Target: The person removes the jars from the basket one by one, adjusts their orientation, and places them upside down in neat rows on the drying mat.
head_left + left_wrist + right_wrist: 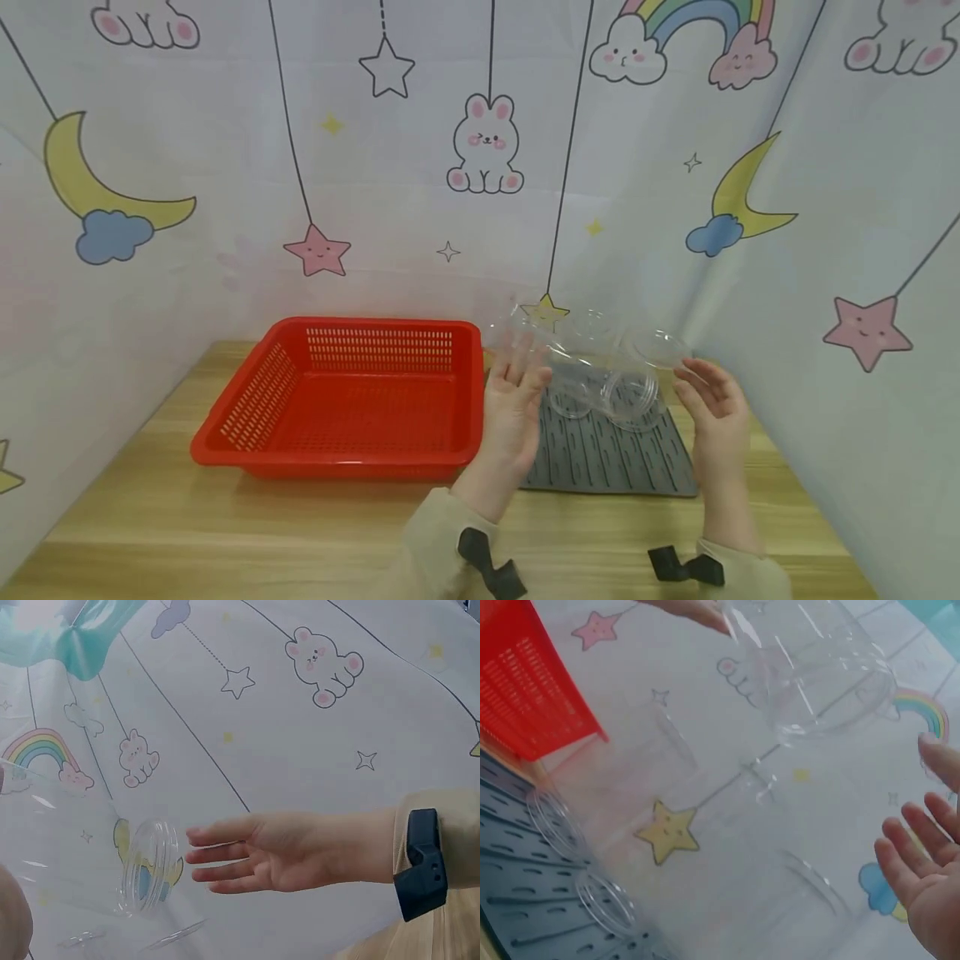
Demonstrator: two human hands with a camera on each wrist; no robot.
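A clear plastic jar (581, 367) is held tilted above the drying mat by my left hand (516, 408), its ringed mouth towards the right. In the left wrist view, the jar's rim (152, 866) is near the fingertips of my right hand (251, 855). My right hand (716, 412) has loosely extended fingers, palm towards the jar, and appears apart from it. More clear jars (660, 354) stand behind, their ringed mouths down on the mat in the right wrist view. Their transparent outlines overlap, so the number is hard to tell.
A red plastic basket (337, 458) with slotted walls stands on the wooden table (225, 533), left of the hands. The grey ridged mat (600, 471) lies right of it. A patterned cloth (412, 167) hangs behind and at both sides.
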